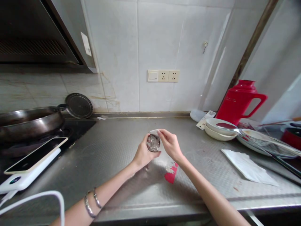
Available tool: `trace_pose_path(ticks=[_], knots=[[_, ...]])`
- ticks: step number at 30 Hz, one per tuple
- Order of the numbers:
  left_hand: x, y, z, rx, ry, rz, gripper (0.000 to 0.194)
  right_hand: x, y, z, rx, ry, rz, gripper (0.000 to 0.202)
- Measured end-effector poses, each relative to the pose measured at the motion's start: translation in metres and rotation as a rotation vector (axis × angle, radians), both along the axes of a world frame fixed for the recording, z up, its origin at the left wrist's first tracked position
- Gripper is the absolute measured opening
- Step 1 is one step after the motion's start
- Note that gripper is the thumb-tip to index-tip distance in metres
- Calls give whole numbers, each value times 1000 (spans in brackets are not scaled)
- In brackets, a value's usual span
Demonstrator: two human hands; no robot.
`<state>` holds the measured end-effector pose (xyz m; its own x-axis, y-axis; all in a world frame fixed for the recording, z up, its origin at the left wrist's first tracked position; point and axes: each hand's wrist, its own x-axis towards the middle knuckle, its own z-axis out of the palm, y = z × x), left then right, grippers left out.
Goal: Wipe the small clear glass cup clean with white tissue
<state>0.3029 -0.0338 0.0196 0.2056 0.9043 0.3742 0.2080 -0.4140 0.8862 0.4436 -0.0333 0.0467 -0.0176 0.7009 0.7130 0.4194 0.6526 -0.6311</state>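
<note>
My left hand [144, 153] is closed around a small round clear glass jar [153, 143], whose round end faces me above the middle of the counter. My right hand [171, 142] is closed in a pinch at the jar's upper right side. A whitish strip [154, 131], which looks like paper, runs from its fingertips along the jar's far side. How far the strip sticks to the glass is hidden. Below the hands, a torn red and white paper scrap [171, 176] lies on the metal counter [113, 169].
On the left, a pan [30, 121] sits on the stove, with a phone [37, 155] on a white power bank [30, 174] near it. To the right are stacked bowls [219, 133], a red thermos jug [238, 102], plates with utensils, and a white napkin [249, 166].
</note>
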Motion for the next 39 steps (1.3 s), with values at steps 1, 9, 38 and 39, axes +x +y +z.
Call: trace_pose_path(ticks=[1,9,38,39], knots=[[0,1,-1,22,2,10,70,-1,-1,-1,18,-57,27,26],[1,6,-12,62,38,33,64,-5,-9,-7,304,-395,62,27],[0,7,-12,69,3,29,74,-5,-15,-7,409,-339,129,29],[0,9,-14,58,-20,23,73,-7,-16,-8,406,-354,145,29]])
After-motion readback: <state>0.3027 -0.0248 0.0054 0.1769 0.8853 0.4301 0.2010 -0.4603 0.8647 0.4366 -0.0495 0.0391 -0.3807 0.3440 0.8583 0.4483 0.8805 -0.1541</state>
